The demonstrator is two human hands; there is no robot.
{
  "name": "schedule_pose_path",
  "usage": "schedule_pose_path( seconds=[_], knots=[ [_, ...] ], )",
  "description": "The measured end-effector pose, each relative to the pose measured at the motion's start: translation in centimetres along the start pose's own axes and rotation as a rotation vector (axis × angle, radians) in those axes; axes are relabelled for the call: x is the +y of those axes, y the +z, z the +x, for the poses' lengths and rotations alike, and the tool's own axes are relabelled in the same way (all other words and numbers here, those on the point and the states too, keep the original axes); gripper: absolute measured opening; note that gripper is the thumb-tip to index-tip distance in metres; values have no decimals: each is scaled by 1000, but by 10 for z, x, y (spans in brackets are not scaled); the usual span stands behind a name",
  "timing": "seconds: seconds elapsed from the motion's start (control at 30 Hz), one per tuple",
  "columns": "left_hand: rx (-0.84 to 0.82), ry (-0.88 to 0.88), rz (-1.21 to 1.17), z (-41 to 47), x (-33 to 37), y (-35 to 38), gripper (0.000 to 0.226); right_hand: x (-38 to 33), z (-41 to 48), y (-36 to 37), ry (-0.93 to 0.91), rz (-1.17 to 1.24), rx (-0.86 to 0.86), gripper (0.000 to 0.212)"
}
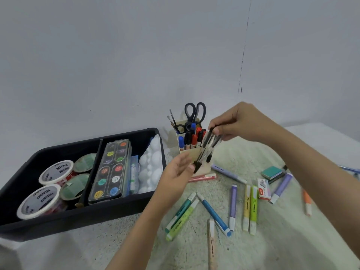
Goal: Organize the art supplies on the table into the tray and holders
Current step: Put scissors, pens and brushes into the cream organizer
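Note:
My right hand (236,121) grips the top of a bundle of black-capped clear pens (205,151), held tilted just in front of the beige holder (196,152). My left hand (178,168) is open, its fingertips touching the bundle's lower tips. The holder has scissors (194,112), brushes and red, blue and black markers (192,137) standing in it. To the left, the black tray (58,225) holds tape rolls (56,172), a watercolour palette (112,170) and white foam balls (151,166). Several pastel highlighters (232,207) lie scattered on the table.
A staples box (264,189), a teal-topped block (271,172), a lilac highlighter (281,188) and an orange one (307,202) lie at the right. A pink highlighter (202,178) lies by the holder's base. The wall stands close behind.

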State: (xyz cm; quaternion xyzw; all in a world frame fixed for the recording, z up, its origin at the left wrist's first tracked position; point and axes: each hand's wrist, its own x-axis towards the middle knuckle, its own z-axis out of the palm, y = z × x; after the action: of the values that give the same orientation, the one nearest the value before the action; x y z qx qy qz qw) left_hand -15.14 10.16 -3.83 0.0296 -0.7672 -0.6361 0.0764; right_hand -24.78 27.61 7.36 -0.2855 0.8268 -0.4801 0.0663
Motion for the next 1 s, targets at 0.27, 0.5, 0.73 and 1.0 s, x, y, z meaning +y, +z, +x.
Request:
schedule_pose_path(
  seconds=[0.27,0.5,0.73,1.0],
  knots=[
    [93,112,272,39,17,-13,43,18,38,6,39,45,73,17],
    [101,168,392,61,15,-10,40,41,45,23,112,7,245,11],
    [46,134,502,70,9,-4,41,56,41,31,175,-33,267,5],
    [5,101,525,64,3,21,46,63,36,51,133,-132,234,12]
  ],
)
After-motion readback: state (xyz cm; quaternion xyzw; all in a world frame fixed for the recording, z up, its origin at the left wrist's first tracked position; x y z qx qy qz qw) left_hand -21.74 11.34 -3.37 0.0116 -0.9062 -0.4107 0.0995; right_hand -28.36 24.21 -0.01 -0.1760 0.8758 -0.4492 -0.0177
